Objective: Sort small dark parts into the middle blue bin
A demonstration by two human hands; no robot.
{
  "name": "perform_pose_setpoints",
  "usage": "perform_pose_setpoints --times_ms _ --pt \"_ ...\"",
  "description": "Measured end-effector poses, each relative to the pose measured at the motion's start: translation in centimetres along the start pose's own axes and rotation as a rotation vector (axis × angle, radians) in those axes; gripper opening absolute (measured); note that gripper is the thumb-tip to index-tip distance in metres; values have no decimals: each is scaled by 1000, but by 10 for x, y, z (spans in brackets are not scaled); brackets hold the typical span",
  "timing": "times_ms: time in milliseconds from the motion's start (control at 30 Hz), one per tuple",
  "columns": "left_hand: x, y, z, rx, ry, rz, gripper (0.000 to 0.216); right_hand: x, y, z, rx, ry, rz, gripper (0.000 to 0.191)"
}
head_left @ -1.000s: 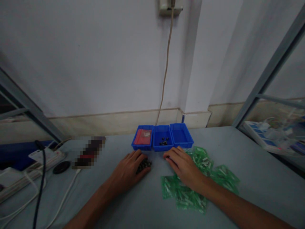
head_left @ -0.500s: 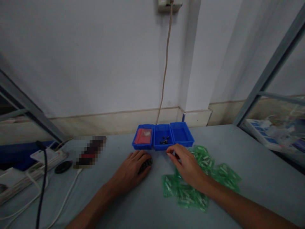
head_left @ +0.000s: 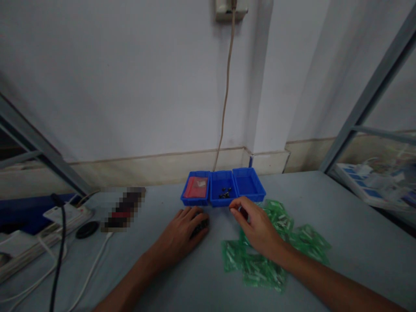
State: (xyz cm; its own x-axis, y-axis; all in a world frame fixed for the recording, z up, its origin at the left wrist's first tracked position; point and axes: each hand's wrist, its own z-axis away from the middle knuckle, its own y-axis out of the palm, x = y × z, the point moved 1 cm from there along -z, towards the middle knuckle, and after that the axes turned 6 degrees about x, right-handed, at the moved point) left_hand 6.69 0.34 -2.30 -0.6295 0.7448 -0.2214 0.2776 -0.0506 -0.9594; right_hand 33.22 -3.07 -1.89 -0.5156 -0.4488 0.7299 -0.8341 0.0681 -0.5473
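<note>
A: How is the left hand (head_left: 183,232) placed?
B: On the table (head_left: 195,288), left of centre, its fingers curled around a cluster of dark parts (head_left: 201,226). I can't tell whether they grip the parts or only surround them.
A: And the right hand (head_left: 255,223)?
B: Near side of the trays, thumb and forefinger tips together. Whether anything is between them, I can't tell. Green bags (head_left: 260,274) lie in a spread around and beneath it, to the near and right sides.
A: Those trays?
B: Three, blue, side by side at the far edge. The left tray (head_left: 195,202) holds a red bag (head_left: 195,188); the middle tray (head_left: 222,202) has small pieces (head_left: 224,194) toward its near end; the right tray (head_left: 245,183) adjoins it.
A: Far left?
B: A black disc (head_left: 87,230), near a white cable (head_left: 92,268).
</note>
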Motion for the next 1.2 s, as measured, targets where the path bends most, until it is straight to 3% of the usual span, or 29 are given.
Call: perform_pose_setpoints --times_ms 833,1200 --pt "-4 -2 3 3 -27 33 29 -5 0 -2 -21 64 -98 13" --pt "-5 1 -1 -20 -47 14 15 -7 2 -1 -6 83 -117 13"
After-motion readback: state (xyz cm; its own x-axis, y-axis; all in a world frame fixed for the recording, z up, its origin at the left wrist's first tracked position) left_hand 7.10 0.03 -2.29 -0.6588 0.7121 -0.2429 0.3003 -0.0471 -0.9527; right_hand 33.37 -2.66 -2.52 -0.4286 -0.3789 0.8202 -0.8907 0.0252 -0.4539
